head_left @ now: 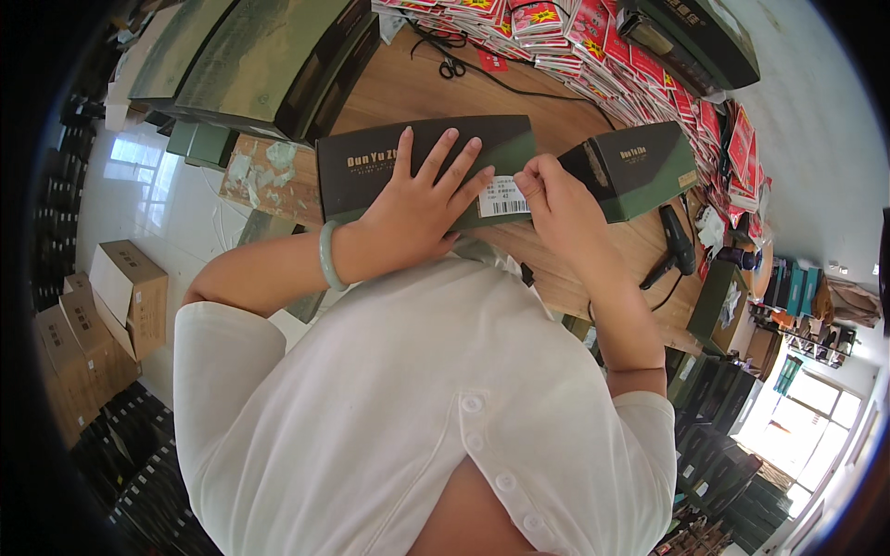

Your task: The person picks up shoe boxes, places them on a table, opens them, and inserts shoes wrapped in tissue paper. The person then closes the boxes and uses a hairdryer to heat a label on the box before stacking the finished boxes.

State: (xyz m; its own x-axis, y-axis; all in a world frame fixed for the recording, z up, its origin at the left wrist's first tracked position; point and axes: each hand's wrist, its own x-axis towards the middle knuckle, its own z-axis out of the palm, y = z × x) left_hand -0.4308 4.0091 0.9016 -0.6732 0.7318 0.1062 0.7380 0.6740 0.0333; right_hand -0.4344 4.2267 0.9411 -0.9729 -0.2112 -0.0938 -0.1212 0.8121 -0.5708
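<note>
A dark shoebox-like carton [348, 190], black and green with gold lettering, lies on the wooden table in front of me. Spread flat across its face is my left hand [417, 199], fingers apart, with a pale green bangle at the wrist. A white barcode label [503, 196] sits on the carton's near right part, beside my left fingertips. My right hand [561, 204] is closed in a pinch at the label's right edge; the fingertips partly hide that edge. A similar black and green carton [640, 167] stands just right of my right hand.
Larger green cartons [250, 65] are stacked at the far left. Many red packets [593, 46] pile along the far right side. Scissors [451, 67] and cords lie beyond the carton. A black hair dryer [672, 246] rests at the right. Brown boxes [130, 287] stand on the floor left.
</note>
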